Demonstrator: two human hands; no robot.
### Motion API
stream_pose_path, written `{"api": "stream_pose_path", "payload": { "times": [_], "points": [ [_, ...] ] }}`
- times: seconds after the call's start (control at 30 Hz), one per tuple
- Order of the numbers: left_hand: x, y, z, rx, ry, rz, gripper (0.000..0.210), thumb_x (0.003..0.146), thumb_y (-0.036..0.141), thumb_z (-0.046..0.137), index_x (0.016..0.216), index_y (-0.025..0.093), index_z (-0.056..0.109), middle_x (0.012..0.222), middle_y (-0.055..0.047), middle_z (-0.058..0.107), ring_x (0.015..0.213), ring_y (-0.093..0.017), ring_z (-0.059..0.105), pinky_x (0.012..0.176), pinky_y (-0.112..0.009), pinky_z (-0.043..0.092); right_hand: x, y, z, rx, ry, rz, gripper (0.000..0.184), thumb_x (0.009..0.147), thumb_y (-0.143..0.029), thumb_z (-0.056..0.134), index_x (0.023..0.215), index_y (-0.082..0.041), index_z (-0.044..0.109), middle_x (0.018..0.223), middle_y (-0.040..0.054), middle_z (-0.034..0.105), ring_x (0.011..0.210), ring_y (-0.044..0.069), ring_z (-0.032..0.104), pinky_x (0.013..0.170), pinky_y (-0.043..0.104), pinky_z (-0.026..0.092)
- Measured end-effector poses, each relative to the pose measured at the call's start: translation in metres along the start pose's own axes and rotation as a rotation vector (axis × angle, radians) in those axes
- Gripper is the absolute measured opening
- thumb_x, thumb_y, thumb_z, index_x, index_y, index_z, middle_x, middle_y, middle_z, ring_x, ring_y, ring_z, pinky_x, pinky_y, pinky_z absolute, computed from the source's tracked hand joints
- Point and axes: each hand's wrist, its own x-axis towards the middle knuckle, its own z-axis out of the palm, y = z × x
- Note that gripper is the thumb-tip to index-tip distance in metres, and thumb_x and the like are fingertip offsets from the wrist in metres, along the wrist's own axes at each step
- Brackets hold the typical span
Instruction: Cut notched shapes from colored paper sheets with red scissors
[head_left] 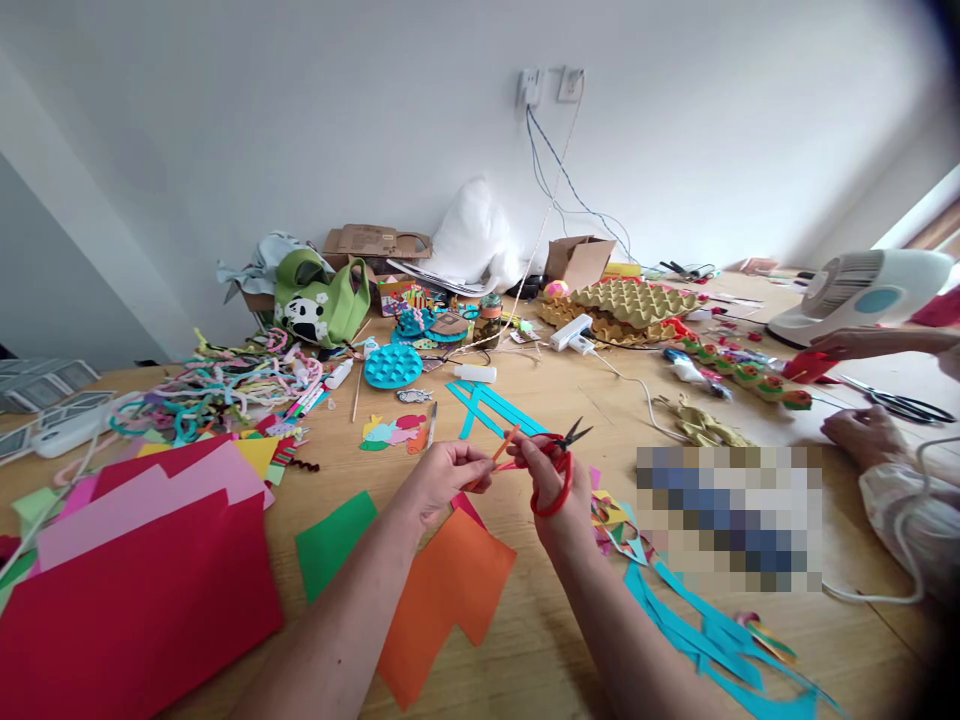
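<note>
"Since we've got both hands busy up here, what's the trick to not mangling the orange strip point(504, 447)?"

"Light fingertips, basically. Our left hand point(450, 478) has it pinched between thumb and fingers, and our right hand point(551, 490) is pinching it too while gripping the red scissors point(564, 443). The strip's right between them, above the tabletop point(517, 640). We'd say hold it just taut enough to stay flat, since thin paper probably creases if we tug."

"Scissors in the same hand though... sketchy?"

"A bit. The blades are slightly parted, but the tips face away from our left hand, which is what we want. We'd close them before twisting that wrist, or park them on a bare spot if the fingers feel crowded. Can't tell exactly how our fingers thread the handles."

"And elbows?"

"Careful ones! Orange paper point(450, 580) lies below our hands, and blue strips point(709, 640) lie just beside our right forearm, easy to drag."
</note>
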Motion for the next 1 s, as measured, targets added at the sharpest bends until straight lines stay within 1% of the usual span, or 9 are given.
{"api": "stream_pose_path", "payload": {
  "times": [0.07, 0.17, 0.23, 0.43, 0.53, 0.63, 0.73, 0.9, 1.0],
  "points": [
    [-0.002, 0.002, -0.003, -0.148, -0.084, -0.051, 0.022, 0.063, 0.029, 0.075, 0.071, 0.012, 0.064, 0.062, -0.002, 0.058, 0.059, -0.011, 0.055, 0.066, -0.029, 0.044, 0.002, 0.002, -0.001, 0.120, 0.000, 0.003, 0.012, 0.071, -0.029, 0.066, 0.075, -0.021, 0.059, 0.088, 0.0050, 0.068, 0.083, 0.021, 0.063, 0.076, 0.034, 0.045],
    [-0.006, 0.004, -0.006, -0.309, -0.258, -0.135, 0.015, 0.068, 0.025, 0.071, 0.071, 0.013, 0.063, 0.064, -0.002, 0.055, 0.059, -0.012, 0.055, 0.066, -0.031, 0.045, 0.003, 0.000, 0.000, 0.204, -0.147, 0.059, 0.011, 0.068, -0.026, 0.068, 0.067, -0.020, 0.058, 0.077, 0.0037, 0.064, 0.088, 0.022, 0.061, 0.079, 0.035, 0.046],
    [-0.007, 0.004, -0.005, -0.351, -0.338, -0.181, 0.013, 0.069, 0.023, 0.069, 0.069, 0.013, 0.061, 0.063, -0.001, 0.053, 0.060, -0.012, 0.056, 0.065, -0.031, 0.045, 0.002, -0.003, 0.001, 0.204, -0.241, 0.114, 0.013, 0.067, -0.029, 0.069, 0.065, -0.020, 0.059, 0.075, 0.0034, 0.063, 0.082, 0.021, 0.060, 0.078, 0.035, 0.046],
    [-0.008, 0.001, 0.001, -0.374, -0.401, -0.278, 0.012, 0.071, 0.023, 0.067, 0.069, 0.012, 0.061, 0.061, -0.001, 0.051, 0.059, -0.013, 0.057, 0.064, -0.030, 0.045, -0.001, -0.008, 0.001, 0.176, -0.252, 0.155, 0.020, 0.062, -0.031, 0.074, 0.065, -0.020, 0.058, 0.064, 0.0000, 0.055, 0.064, 0.016, 0.053, 0.065, 0.030, 0.045],
    [-0.007, 0.000, 0.003, -0.320, -0.347, -0.247, 0.016, 0.071, 0.028, 0.067, 0.074, 0.013, 0.063, 0.072, -0.006, 0.058, 0.068, -0.016, 0.059, 0.068, -0.033, 0.046, -0.001, -0.010, 0.001, 0.154, -0.231, 0.130, 0.017, 0.065, -0.028, 0.073, 0.066, -0.020, 0.058, 0.062, -0.0010, 0.052, 0.060, 0.014, 0.050, 0.059, 0.027, 0.042],
    [-0.006, 0.001, 0.003, -0.194, -0.184, -0.151, 0.024, 0.070, 0.034, 0.069, 0.079, 0.013, 0.065, 0.083, -0.008, 0.062, 0.076, -0.017, 0.059, 0.071, -0.032, 0.045, -0.001, -0.009, 0.001, 0.067, -0.170, 0.076, 0.017, 0.066, -0.028, 0.071, 0.065, -0.018, 0.058, 0.063, -0.0008, 0.051, 0.060, 0.013, 0.048, 0.059, 0.026, 0.040],
    [-0.005, 0.002, 0.005, -0.024, -0.062, -0.045, 0.026, 0.064, 0.034, 0.073, 0.077, 0.012, 0.065, 0.079, -0.005, 0.061, 0.073, -0.013, 0.056, 0.070, -0.028, 0.043, 0.000, -0.006, 0.000, 0.017, -0.120, 0.051, 0.018, 0.065, -0.027, 0.072, 0.065, -0.016, 0.058, 0.064, -0.0011, 0.053, 0.062, 0.012, 0.049, 0.061, 0.026, 0.039],
    [-0.002, -0.002, 0.008, 0.166, -0.003, 0.053, 0.023, 0.062, 0.030, 0.074, 0.072, 0.011, 0.066, 0.066, -0.002, 0.060, 0.065, -0.011, 0.052, 0.067, -0.026, 0.039, -0.001, -0.003, 0.000, 0.007, -0.097, 0.056, 0.017, 0.065, -0.026, 0.072, 0.064, -0.017, 0.058, 0.064, -0.0017, 0.054, 0.061, 0.012, 0.049, 0.060, 0.025, 0.038],
    [0.000, -0.003, 0.008, 0.168, 0.038, 0.067, 0.020, 0.061, 0.027, 0.074, 0.070, 0.011, 0.066, 0.065, -0.003, 0.061, 0.065, -0.012, 0.053, 0.067, -0.026, 0.040, -0.001, -0.002, -0.001, 0.003, -0.081, 0.043, 0.016, 0.067, -0.028, 0.072, 0.067, -0.017, 0.060, 0.065, -0.0012, 0.056, 0.063, 0.012, 0.051, 0.062, 0.025, 0.039]
  ]
}}
